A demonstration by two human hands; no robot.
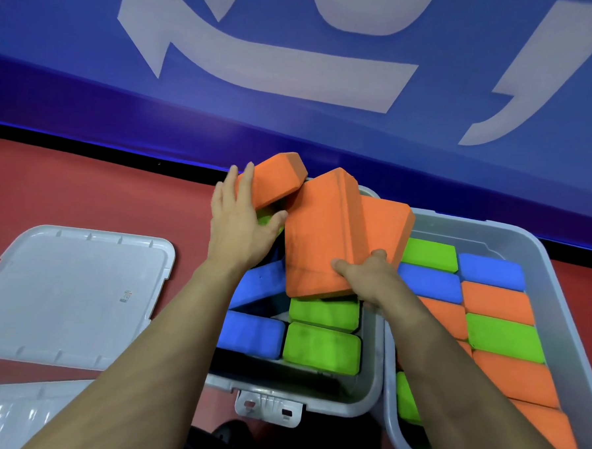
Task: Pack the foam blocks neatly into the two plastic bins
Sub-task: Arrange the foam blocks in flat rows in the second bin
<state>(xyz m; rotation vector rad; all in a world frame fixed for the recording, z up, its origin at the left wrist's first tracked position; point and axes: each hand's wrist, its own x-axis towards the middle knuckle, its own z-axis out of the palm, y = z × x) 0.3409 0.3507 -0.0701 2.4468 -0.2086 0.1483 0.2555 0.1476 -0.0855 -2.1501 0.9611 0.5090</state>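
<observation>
Two orange foam blocks [335,233], pressed together and tilted, hang above the far end of the left bin [370,389]; the right hand [370,276] grips their near edge, thumb on top. The left hand [243,218] lies with straight fingers on a third orange block [276,178], tilted at that bin's far-left corner. Blue and green blocks [322,346] lie inside the bin. The right bin [559,272] touches it, packed in rows. A lid [68,288] lies on the red floor [83,192], left.
</observation>
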